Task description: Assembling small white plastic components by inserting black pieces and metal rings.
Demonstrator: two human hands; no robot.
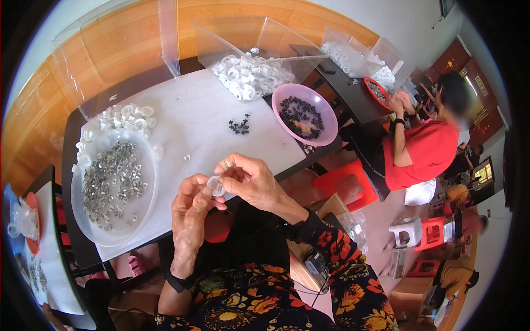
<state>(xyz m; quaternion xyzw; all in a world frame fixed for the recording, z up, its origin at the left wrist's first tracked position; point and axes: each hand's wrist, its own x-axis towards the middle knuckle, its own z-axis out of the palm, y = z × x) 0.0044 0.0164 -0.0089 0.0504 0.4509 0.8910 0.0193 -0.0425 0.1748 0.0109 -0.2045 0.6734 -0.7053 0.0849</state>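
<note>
I have both hands raised at the near edge of the table (190, 118), with a ring (215, 186) between them, up off the white surface. My left hand (191, 212) has thumb and fingers closed on the ring's left side; my right hand (255, 182) pinches it from the right, thumb and forefinger together on it. Whether a smaller piece sits inside the ring, I can't tell. To my left I see an oval tub (150, 212) of metal clips (110, 179), with white parts (132, 117) heaped just behind it. Ahead, a clear box (295, 52) holds more white pieces (243, 74). Beside that stands a pink bowl (331, 122) of black pieces (294, 113); a small black cluster (239, 127) lies loose on the table. Off to my right, a co-worker (422, 151) in red sits at another table, hands together.
</note>
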